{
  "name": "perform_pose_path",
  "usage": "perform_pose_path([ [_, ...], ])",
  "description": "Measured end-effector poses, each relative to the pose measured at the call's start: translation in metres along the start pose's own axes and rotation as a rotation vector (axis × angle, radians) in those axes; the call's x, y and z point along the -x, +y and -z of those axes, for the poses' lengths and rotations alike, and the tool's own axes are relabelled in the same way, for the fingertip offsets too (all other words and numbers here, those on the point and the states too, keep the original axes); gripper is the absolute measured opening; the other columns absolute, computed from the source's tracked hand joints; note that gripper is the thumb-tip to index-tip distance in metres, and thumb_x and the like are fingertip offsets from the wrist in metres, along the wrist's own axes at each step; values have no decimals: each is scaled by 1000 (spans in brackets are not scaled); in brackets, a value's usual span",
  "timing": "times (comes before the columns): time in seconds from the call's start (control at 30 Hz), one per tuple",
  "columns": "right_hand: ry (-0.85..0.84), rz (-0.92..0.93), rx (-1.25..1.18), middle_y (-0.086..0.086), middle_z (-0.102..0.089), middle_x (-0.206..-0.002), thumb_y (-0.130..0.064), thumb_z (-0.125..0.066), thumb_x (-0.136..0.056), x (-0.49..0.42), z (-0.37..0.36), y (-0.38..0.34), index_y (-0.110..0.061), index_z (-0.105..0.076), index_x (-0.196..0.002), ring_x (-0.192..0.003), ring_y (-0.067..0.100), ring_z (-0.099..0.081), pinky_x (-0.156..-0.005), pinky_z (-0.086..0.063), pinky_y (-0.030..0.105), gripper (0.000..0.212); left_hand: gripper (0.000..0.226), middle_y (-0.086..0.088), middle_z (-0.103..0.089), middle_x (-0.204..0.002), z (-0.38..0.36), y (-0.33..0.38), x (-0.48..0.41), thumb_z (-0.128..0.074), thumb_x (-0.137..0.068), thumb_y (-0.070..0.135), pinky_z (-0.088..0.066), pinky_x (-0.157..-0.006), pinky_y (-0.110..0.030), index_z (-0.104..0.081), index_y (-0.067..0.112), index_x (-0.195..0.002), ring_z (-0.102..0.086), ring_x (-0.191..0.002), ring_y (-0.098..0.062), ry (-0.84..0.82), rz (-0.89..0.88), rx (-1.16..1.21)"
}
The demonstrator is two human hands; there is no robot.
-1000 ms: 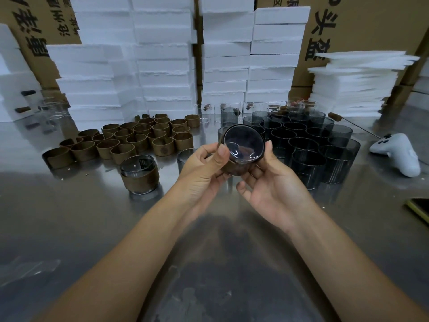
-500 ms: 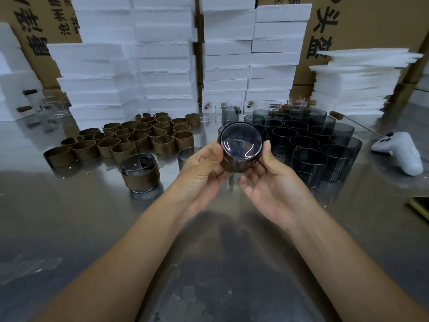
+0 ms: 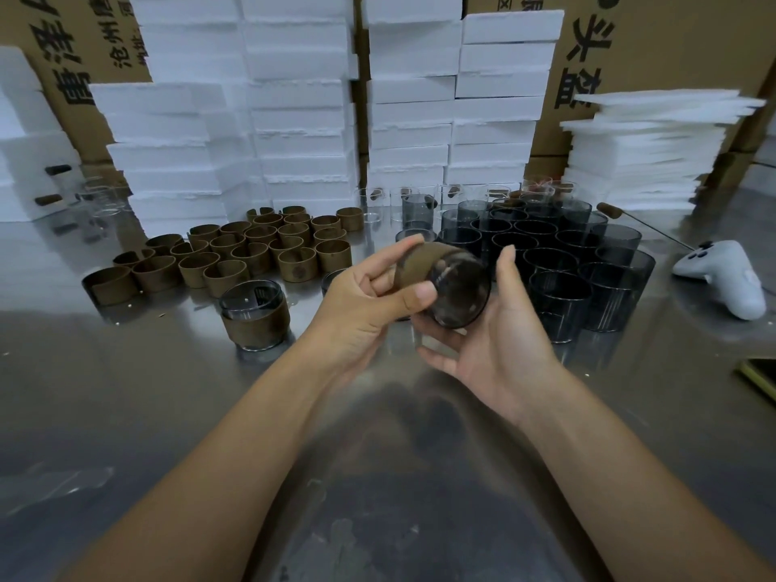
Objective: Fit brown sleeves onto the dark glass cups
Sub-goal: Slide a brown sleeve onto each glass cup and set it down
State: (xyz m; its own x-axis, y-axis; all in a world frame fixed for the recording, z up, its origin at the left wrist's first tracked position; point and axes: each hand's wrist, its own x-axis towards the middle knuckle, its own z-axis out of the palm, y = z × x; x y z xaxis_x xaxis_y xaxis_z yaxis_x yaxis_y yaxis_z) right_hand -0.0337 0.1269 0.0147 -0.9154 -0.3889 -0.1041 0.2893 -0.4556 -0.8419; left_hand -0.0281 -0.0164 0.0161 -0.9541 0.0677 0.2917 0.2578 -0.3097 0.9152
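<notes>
Blurred by motion: cup (image 3: 460, 296) and sleeve (image 3: 422, 262). Hidden behind the left hand (image 3: 365, 300): part of the sleeve. Cut off at the right edge: a yellow-rimmed thing (image 3: 761, 378) on the table (image 3: 126, 392).

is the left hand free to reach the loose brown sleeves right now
Probably not yet: the left hand grips the sleeve on the held cup. The way to the loose sleeves looks open, with the sleeved cup standing just beside it.
</notes>
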Motion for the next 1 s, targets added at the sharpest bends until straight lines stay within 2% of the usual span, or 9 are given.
perform_pose_path([
  [0.1, 33, 5, 14, 3, -73, -107, -63, -45, -87, 1, -1, -1, -24, -66, -116, -95, 17, -66, -76, -49, 34, 53, 63, 4, -73, -101, -1, 3, 3, -76, -58, 11, -52, -87, -22, -61, 28, -117, -66, -99, -9, -28, -68, -266],
  [0.2, 101, 128, -25, 2, -74, -103, -42, -56, -90, 0, 1, -3, -26, -63, -119, -90, 14, -69, -79, -53, 30, 34, 69, 0, -68, -111, -1, 2, 3, -78, -61, 14, -50, -95, -27, -56, 34, -123, -64, -106, -14, 1, -82, -431],
  [0.37, 264, 418, 125, 8, -64, -119, -17, -72, -81, -8, 5, 4, -29, -56, -113, -101, 17, -67, -87, -56, 34, 38, 57, -1, -66, -104, 3, -1, 0, -71, -75, -7, -51, -79, -14, -55, 14, -125, -66, -85, 1, 57, -45, -417],
  [0.47, 358, 581, 464, 4, -58, -114, -16, -81, -71, -11, 10, 10, -34, -49, -95, -88, -2, -61, -82, -53, 25, 44, 55, 8, -66, -103, 4, -6, 0, -69, -76, -11, -48, -75, -10, -55, 19, -120, -65, -86, 6, 32, -34, -430],
  [0.6, 413, 621, 787, -2, -48, -108, -22, -83, -67, -16, 19, 17, -34, -41, -90, -96, 12, -54, -79, -46, 24, 50, 55, 4, -63, -112, 9, -14, 2, -64, -81, -12, -51, -87, -16, -51, 12, -129, -63, -101, -2, -5, 16, -488],
  [0.67, 468, 642, 935, -8, -40, -103, -24, -83, -67, -16, 22, 20, -29, -40, -92, -88, 0, -47, -70, -38, 10, 50, 51, 1, -62, -117, 10, -15, 3, -60, -84, -12, -48, -94, -17, -51, 9, -131, -61, -106, -5, -12, 21, -530],
  [0.77, 542, 644, 1068, -5, -37, -108, -22, -82, -68, -16, 28, 21, -24, -40, -95, -80, 2, -43, -59, -33, 12, 50, 44, 6, -63, -110, 10, -13, 4, -57, -88, -10, -48, -88, -11, -55, 18, -121, -61, -99, 1, 22, -5, -555],
  [0.9, 535, 672, 1183, -3, -38, -114, -18, -82, -71, -16, 31, 19, -22, -41, -96, -89, 13, -44, -62, -33, 10, 48, 38, 7, -65, -96, 9, -8, 6, -59, -88, -6, -47, -80, -9, -60, 30, -100, -63, -88, 2, 135, -123, -598],
  [1.0, 604, 657, 1388, -4, -47, -117, -27, -81, -73, -14, 31, 17, -22, -49, -108, -107, 18, -46, -82, -34, 21, 48, 34, 3, -64, -90, 9, -5, 6, -61, -87, -4, -46, -76, -8, -61, 30, -94, -58, -79, 1, 250, -232, -701],
])
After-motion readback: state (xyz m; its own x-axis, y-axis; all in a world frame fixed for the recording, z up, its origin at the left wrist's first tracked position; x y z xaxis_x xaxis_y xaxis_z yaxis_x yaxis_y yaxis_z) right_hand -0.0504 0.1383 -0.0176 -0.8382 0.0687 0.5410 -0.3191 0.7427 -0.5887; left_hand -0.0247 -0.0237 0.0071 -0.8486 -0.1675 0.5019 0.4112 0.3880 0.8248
